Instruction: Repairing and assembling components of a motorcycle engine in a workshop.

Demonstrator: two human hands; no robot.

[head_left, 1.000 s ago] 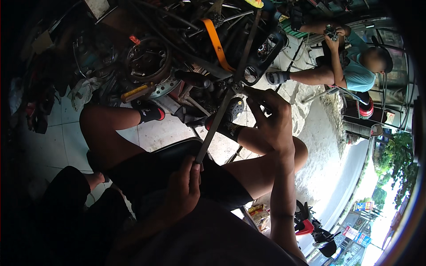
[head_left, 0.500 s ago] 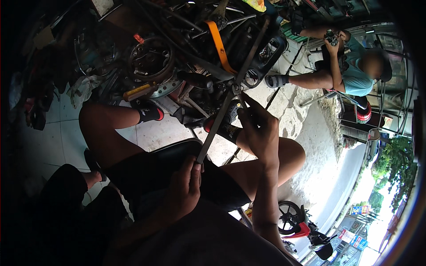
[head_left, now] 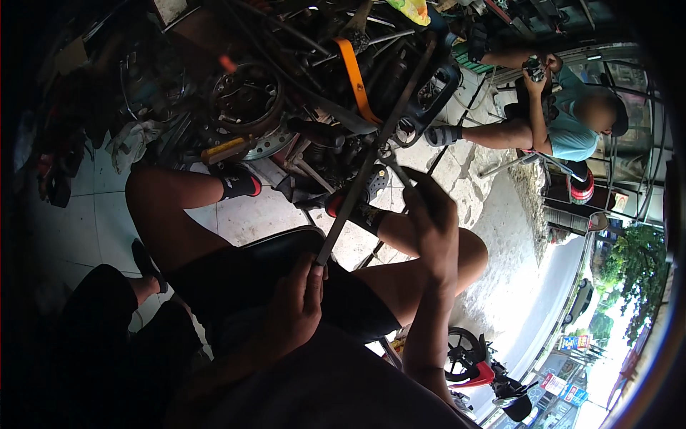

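My left hand (head_left: 300, 304) is closed round the near end of a long flat metal bar (head_left: 348, 206), which slants away up and to the right. My right hand (head_left: 436, 225) grips a wrench (head_left: 394, 164) with a ring-shaped head. That head lies against or just beside the bar around its middle; I cannot tell whether it is fitted on anything. An orange curved strip (head_left: 355, 82) stands past the bar's middle, and a black frame part (head_left: 436, 89) lies beside its far end.
Beyond my knees are a wheel hub (head_left: 245, 96), a yellow-handled tool (head_left: 226, 149) and piled metal parts. At the right a person in a light blue shirt (head_left: 577, 127) sits holding a metal part. A red and black motorcycle (head_left: 480, 372) stands at lower right. Someone's leg is at lower left.
My right hand has shifted to the right and slightly nearer, drawing the wrench head a little along with it. My left hand and the bar have hardly moved.
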